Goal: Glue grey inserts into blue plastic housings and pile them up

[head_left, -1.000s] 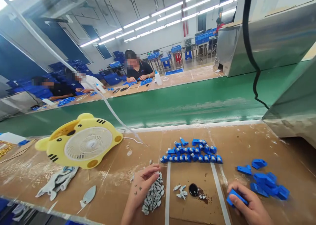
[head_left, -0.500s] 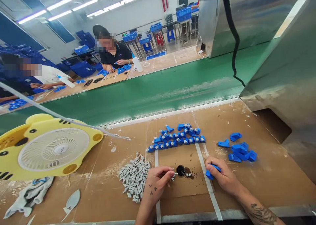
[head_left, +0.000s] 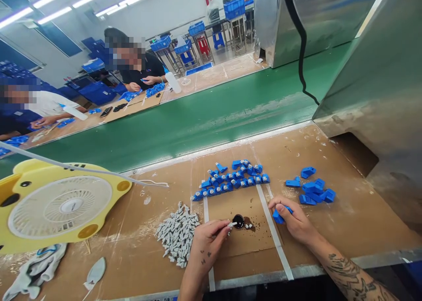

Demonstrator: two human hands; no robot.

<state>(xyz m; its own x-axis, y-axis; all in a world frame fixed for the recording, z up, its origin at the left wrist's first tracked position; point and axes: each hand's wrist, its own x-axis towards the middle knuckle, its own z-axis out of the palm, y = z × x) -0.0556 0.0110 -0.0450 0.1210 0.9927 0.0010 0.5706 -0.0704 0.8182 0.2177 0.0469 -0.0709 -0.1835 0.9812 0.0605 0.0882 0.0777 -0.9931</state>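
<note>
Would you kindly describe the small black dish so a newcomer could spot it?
From the yellow fan, go right past the grey pile to the cardboard between two white strips. The dish sits there, just right of the left hand. Its round, black form sets it apart from the pale pieces.

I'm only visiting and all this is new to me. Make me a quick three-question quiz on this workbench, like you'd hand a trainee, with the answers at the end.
1. Multiple choice: what does the person's right hand hold?
a) a bottle
b) a blue part
c) a glove

2. True or false: in the picture, the pile of grey pieces lies to the left of the round black dish.

3. Short answer: which of the person's hands is closer to that dish?

Key:
1. b
2. True
3. The left hand, which pinches a small pale piece close to the dish.
</note>
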